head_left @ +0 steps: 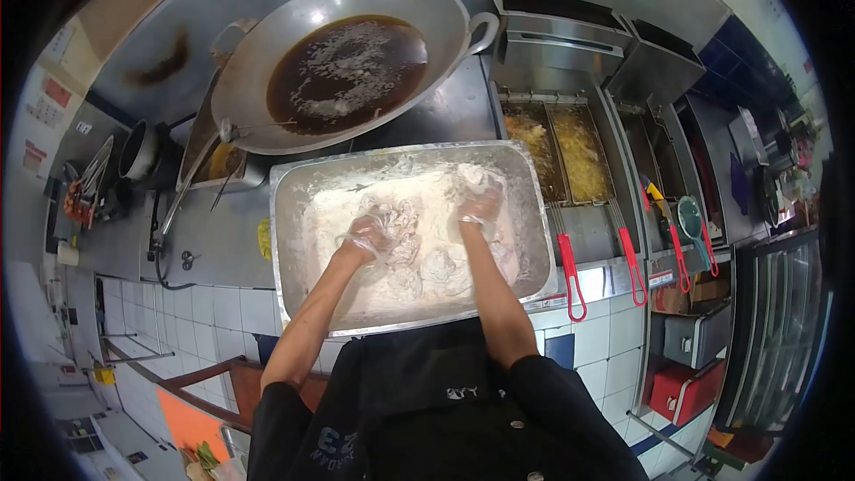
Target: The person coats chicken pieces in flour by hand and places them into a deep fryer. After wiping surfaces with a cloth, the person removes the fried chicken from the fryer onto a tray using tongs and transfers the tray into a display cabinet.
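Observation:
A rectangular metal tray [294,289] holds white flour with several flour-coated pieces [403,281] in it. My left hand [367,236], in a clear plastic glove, is down in the flour at the left, touching coated pieces; its fingertips are covered in flour, so its grip is hard to make out. My right hand [481,203], also gloved, is at the tray's right side with its fingers round a floured piece [475,176] near the far wall. More coated pieces lie between the two hands.
Behind the tray stands a large wok [236,102] of dark oil, a ladle [189,183] leaning on it. At the right, fryer baskets [583,156] sit in bubbling oil, their red handles [570,276] jutting out over the counter edge. Small scissors [187,260] lie at the left.

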{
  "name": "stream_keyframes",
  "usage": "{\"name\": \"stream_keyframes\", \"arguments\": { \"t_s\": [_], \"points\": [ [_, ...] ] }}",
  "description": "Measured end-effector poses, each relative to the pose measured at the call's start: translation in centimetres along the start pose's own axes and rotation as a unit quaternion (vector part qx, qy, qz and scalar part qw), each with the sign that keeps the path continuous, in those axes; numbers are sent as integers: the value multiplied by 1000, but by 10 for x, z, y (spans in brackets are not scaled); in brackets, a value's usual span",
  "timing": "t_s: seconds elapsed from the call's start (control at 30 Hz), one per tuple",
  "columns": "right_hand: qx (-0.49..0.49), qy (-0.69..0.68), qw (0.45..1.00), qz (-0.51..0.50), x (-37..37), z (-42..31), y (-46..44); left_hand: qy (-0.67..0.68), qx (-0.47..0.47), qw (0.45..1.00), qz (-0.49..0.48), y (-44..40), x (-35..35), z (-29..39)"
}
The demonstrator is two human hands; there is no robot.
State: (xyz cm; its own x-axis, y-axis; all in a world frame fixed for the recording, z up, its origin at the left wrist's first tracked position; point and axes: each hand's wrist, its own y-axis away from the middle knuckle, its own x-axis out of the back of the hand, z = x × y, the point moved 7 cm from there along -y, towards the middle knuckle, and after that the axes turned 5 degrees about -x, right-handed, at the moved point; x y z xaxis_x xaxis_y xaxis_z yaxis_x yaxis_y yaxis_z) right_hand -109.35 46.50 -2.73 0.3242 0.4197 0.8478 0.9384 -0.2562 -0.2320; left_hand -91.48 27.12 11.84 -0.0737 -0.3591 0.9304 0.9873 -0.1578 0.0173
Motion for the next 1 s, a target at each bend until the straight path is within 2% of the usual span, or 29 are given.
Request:
{"name": "stream_keyframes", "arguments": {
  "t_s": [0.03,0.1,0.17,0.2,0.27,0.3,0.33,0.37,0.4,0.47,0.5,0.6,0.63,0.67,0.7,0.73,0.77,0.8,0.87,0.9,0.93,1.0],
  "points": [
    [7,-49,998,-32,-13,16,-6,-36,37,994,-96,-1,1,-1],
    [32,-160,980,-117,18,21,-9,-74,76,976,-191,3,7,-13],
    [67,-240,950,-186,50,21,-11,-12,129,969,-209,7,10,-31],
    [96,-260,937,-211,67,14,-14,-9,128,970,-206,0,20,-30],
    [152,-248,920,-261,105,-12,-18,-60,94,933,-343,-1,49,-5],
    [177,-233,913,-284,125,-26,-19,-46,62,946,-316,-6,86,29],
    [251,-54,911,-324,165,-73,-8,-60,55,949,-306,-14,83,34],
    [316,129,871,-354,177,-105,8,-97,52,948,-300,-31,57,27],
    [361,172,855,-332,159,-123,19,-144,61,942,-298,-49,12,10],
    [380,219,824,-358,136,-142,46,-244,74,912,-322,-91,-107,-44],
    [373,213,819,-380,133,-147,46,-218,56,917,-330,-73,6,42],
    [359,163,820,-416,144,-145,26,-239,68,921,-301,-55,23,7],
    [386,144,831,-375,130,-139,24,-244,58,920,-301,-63,20,12],
    [373,144,838,-372,135,-142,27,-243,86,918,-302,-71,20,18],
    [384,147,805,-428,139,-154,45,-239,112,916,-302,-77,16,25],
    [393,148,770,-480,140,-164,60,-244,95,916,-303,-83,11,27],
    [364,150,787,-475,85,-147,63,-214,71,935,-274,-90,12,20],
    [354,149,795,-470,103,-136,57,-183,50,950,-247,-93,18,23],
    [361,-28,829,-426,160,-134,37,-164,31,957,-238,-93,35,37],
    [356,-32,835,-417,187,-136,18,-145,25,959,-243,-90,48,48],
    [344,22,833,-432,211,-131,1,-125,18,960,-250,-86,60,61],
    [276,88,828,-481,247,-107,-36,-127,91,947,-279,-77,80,75]
  ]
}}
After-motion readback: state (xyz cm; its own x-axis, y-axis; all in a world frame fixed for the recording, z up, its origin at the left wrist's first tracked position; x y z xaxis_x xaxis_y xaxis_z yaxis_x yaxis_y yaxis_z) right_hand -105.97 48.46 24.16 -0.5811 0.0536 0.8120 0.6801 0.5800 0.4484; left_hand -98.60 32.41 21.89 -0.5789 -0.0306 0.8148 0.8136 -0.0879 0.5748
